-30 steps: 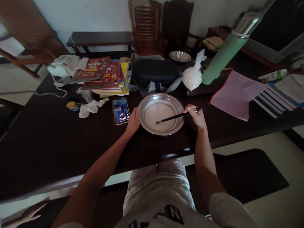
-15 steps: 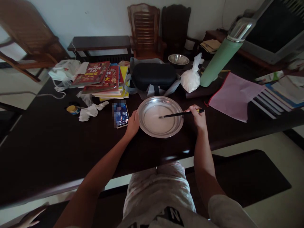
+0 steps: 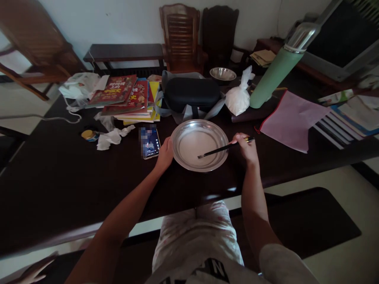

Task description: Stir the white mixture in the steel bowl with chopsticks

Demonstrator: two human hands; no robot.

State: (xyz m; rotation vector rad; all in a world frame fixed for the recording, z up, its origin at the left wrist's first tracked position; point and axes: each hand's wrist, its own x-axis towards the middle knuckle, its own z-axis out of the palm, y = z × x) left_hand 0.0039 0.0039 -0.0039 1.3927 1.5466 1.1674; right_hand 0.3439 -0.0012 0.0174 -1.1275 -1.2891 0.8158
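A shallow steel basin (image 3: 184, 127) with a thin white liquid in it sits on the dark table (image 3: 59, 173) in front of me. My left hand (image 3: 166, 153) grips the basin's left rim. My right hand (image 3: 245, 146) is closed on a pair of dark chopsticks (image 3: 220, 149) at the right rim. Their tips reach down into the liquid near the basin's front middle.
A phone (image 3: 151, 142) lies just left of the basin, with crumpled tissue (image 3: 111, 137) and a small jar (image 3: 88, 135) further left. Behind are stacked books (image 3: 130, 96), a black case (image 3: 192, 91), a white bag (image 3: 237, 98), a green flask (image 3: 276, 71), a pink folder (image 3: 291, 118) and a small steel bowl (image 3: 222, 73).
The chopstick tips have swung from the basin's middle toward its front edge. My left hand has stayed on the rim.
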